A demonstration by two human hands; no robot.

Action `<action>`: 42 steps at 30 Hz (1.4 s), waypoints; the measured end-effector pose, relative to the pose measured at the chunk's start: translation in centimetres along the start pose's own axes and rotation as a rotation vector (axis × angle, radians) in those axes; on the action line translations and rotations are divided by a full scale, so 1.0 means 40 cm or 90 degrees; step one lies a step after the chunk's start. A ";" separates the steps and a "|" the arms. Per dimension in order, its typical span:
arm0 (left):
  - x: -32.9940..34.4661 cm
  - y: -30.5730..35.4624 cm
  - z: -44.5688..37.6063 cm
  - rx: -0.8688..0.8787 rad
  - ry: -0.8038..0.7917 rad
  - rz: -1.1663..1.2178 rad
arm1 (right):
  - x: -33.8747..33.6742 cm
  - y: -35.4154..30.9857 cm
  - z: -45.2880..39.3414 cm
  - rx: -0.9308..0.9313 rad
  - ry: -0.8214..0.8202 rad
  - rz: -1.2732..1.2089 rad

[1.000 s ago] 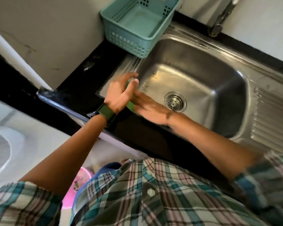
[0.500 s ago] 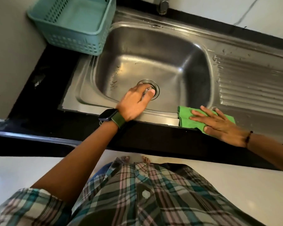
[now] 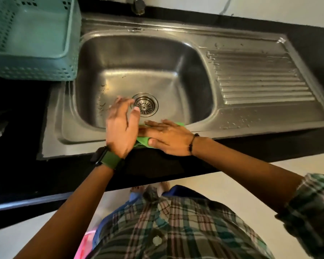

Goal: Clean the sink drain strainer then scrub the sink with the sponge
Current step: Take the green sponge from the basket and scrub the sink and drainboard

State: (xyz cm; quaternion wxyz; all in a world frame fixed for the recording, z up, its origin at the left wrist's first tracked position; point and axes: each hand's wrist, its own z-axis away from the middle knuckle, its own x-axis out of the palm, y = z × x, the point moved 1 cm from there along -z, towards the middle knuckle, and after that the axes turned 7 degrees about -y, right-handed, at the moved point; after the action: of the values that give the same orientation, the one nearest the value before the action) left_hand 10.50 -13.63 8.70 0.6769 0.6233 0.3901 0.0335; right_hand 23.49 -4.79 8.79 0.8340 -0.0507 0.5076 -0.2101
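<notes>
Dim warm light, soft glare on the steel sink (image 3: 176, 32), wide-angle bending at edges, slight motion blur.

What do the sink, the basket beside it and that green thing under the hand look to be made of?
The sink looks like stainless steel: grey, brushed sheen, pressed drainer ridges. The basket looks like moulded plastic: matte teal with regular perforations. The green sponge, under the right hand, seems soft, perhaps cloth or foam; it is mostly covered.

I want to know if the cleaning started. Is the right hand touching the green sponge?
Touching. The head view shows the right hand lying flat on the green sponge, fingers spread over it and thumb against its front edge.
</notes>
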 end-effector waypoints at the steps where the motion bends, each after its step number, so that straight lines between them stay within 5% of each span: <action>1: 0.010 0.005 -0.005 0.026 -0.054 -0.043 | 0.000 0.025 0.035 0.027 0.007 0.003; 6: 0.101 0.069 0.002 0.133 -0.273 -0.126 | 0.044 0.248 0.292 0.231 0.033 -0.026; 11: 0.222 0.130 -0.004 0.190 -0.411 -0.146 | 0.046 0.280 0.352 0.320 0.041 -0.069; 19: 0.310 0.178 -0.072 0.154 -0.359 -0.040 | 0.064 0.073 0.166 0.309 0.205 -0.081; 25: 0.305 0.168 -0.095 0.101 -0.353 -0.032 | 0.069 0.141 0.237 0.278 0.219 -0.073; 35: 0.494 0.233 -0.058 0.212 -0.512 -0.106 | 0.089 0.441 0.466 0.618 0.266 -0.182; 42: 0.504 0.261 -0.073 0.149 -0.427 -0.014 | 0.089 0.246 0.316 0.471 0.372 -0.163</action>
State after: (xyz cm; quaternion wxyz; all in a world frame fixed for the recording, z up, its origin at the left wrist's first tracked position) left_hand 27.43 1.76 8.22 0.6915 0.6689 0.1542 -0.2249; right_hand 38.83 1.08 8.98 0.5861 0.2481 0.6015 -0.4828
